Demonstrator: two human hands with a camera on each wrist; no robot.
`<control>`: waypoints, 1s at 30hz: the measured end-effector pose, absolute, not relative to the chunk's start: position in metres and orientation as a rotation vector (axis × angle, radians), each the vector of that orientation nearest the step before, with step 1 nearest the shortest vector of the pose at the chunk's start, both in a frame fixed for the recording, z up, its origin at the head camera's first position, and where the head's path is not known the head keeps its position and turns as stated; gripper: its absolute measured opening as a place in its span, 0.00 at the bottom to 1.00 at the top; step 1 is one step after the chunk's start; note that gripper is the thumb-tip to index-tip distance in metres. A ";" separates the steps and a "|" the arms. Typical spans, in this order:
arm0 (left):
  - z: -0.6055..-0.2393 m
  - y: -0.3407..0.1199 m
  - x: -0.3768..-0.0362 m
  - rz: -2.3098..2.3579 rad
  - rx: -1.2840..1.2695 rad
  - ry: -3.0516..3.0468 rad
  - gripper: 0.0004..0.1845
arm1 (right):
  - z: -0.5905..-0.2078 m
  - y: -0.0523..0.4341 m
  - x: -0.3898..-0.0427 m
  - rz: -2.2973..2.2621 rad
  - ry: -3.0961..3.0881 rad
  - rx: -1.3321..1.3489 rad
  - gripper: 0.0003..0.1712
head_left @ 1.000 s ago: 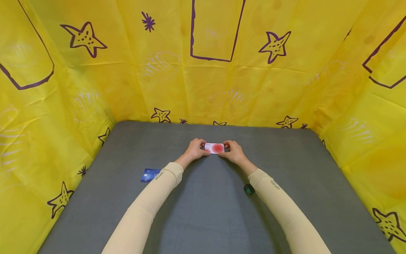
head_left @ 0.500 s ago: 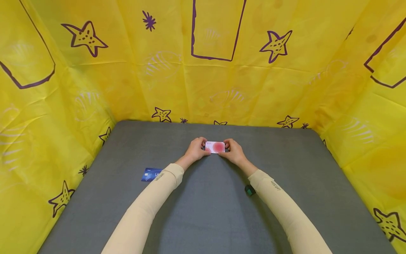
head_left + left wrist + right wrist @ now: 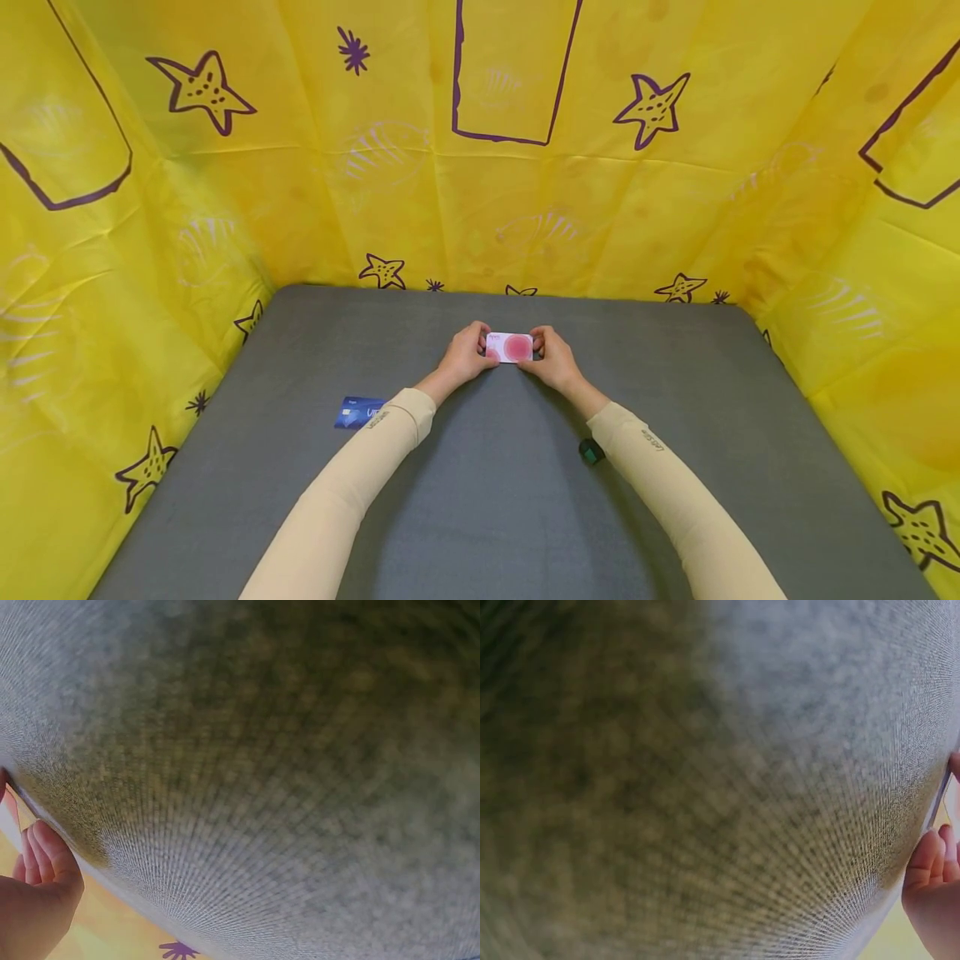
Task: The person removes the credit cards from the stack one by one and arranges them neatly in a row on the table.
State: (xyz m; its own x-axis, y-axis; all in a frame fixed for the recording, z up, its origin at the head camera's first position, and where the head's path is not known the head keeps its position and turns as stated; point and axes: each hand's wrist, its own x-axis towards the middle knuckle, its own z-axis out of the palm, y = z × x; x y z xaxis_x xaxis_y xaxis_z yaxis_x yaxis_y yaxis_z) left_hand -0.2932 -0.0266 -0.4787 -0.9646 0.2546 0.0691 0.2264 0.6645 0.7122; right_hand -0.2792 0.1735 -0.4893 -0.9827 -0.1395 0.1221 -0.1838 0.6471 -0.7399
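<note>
Both hands pinching the pink card, barely a shift.

The left hand (image 3: 463, 357) and right hand (image 3: 552, 358) grip the short ends of the pink-and-white card (image 3: 510, 347), held just above the grey worktop (image 3: 495, 500). Since a second ago it has crept slightly up and away; the grip looks unchanged. A blue card (image 3: 356, 412) lies by the left sleeve.

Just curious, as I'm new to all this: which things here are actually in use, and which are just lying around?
In use: pink card, pinched at its ends by the left hand and right hand.

Lying about: blue card; small green object; both on the grey mat.
</note>
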 end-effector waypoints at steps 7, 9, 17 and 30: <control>-0.478 -0.026 -0.291 1.213 0.401 2.824 0.29 | -0.489 0.175 -0.278 1.274 -2.799 0.276 0.34; -0.477 -0.027 -0.290 1.217 0.409 2.824 0.29 | -0.488 0.174 -0.277 1.280 -2.805 0.269 0.34; -0.476 -0.031 -0.288 1.230 0.456 2.836 0.28 | -0.484 0.174 -0.272 1.292 -2.804 0.283 0.34; -0.475 -0.040 -0.282 1.230 0.495 2.826 0.29 | -0.483 0.175 -0.263 1.333 -2.737 0.402 0.34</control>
State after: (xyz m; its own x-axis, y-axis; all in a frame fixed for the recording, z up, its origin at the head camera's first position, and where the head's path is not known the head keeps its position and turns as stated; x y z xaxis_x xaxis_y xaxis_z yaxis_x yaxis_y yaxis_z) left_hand -0.2820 -0.0396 -0.4747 -0.9495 0.2951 0.1069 0.2794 0.6394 0.7163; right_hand -0.2634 0.1750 -0.4830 -0.9633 -0.2023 0.1762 -0.2635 0.5896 -0.7635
